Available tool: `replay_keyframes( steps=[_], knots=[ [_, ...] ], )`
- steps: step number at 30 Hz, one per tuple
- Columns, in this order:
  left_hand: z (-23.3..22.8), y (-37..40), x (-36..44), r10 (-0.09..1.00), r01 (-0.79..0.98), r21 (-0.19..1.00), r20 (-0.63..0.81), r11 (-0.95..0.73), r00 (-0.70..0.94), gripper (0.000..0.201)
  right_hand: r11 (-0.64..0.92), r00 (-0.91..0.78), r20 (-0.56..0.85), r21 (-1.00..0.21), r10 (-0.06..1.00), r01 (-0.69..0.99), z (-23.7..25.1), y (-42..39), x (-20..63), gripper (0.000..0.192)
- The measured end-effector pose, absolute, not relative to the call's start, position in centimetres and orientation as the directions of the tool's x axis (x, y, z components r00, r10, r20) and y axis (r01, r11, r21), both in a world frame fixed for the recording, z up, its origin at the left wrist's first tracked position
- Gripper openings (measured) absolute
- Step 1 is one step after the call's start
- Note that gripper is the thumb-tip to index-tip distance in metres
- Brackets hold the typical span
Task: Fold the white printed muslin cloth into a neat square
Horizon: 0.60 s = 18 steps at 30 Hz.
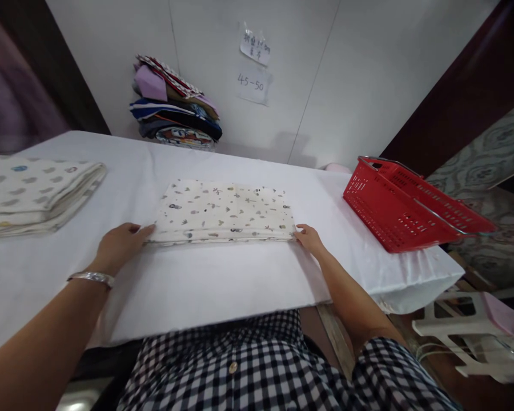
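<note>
A cream cloth (pixel 227 208) with small plant and figure prints lies folded in a wide rectangle on the white-covered table. Its layered near edge faces me. My left hand (pixel 122 245), with a silver bracelet at the wrist, pinches the near left corner between thumb and fingers. At the near right corner my right hand (pixel 309 238) grips the same cloth, thumb on top. Parts of the fingers are hidden under or behind the fabric.
Another folded cloth (pixel 29 197) with grey spots lies at the left. Several folded textiles (pixel 175 108) are stacked against the wall. A red plastic basket (pixel 402 205) stands at the table's right end. A white stool (pixel 466 337) is on the floor, right.
</note>
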State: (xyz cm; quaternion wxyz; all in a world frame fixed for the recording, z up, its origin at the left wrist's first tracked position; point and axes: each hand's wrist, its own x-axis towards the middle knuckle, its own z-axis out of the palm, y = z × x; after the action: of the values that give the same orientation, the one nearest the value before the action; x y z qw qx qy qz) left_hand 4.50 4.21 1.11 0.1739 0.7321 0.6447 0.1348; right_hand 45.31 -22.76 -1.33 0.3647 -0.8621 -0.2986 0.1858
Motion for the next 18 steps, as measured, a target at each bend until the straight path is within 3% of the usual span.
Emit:
replay_keyframes(
  steps=[5, 12, 15, 18],
  knots=[
    [1.0, 4.0, 4.4, 0.983, 0.933, 0.345, -0.113, -0.101, 0.148, 0.05, -0.469, 0.757, -0.064, -0.818, 0.65, 0.334, 0.5, -22.7, 44.8, 0.038],
    [1.0, 4.1, 4.6, 0.981, 0.943, 0.315, -0.12, -0.106, 0.15, 0.051, -0.488, 0.74, -0.24, -0.862, 0.628, 0.134, 1.0, -22.6, 44.0, 0.037],
    [1.2, 4.0, 4.6, 0.979, 0.946, 0.307, -0.134, -0.108, 0.155, 0.052, -0.568, 0.724, -0.303, -0.81, 0.619, 0.147, 0.8, -22.6, 43.9, 0.035],
    [1.1, 4.1, 4.5, 0.976, 0.945, 0.303, -0.138, -0.122, 0.17, 0.052, -0.653, 0.694, -0.372, -0.734, 0.617, 0.187, 0.8, -22.5, 44.1, 0.018]
  ],
)
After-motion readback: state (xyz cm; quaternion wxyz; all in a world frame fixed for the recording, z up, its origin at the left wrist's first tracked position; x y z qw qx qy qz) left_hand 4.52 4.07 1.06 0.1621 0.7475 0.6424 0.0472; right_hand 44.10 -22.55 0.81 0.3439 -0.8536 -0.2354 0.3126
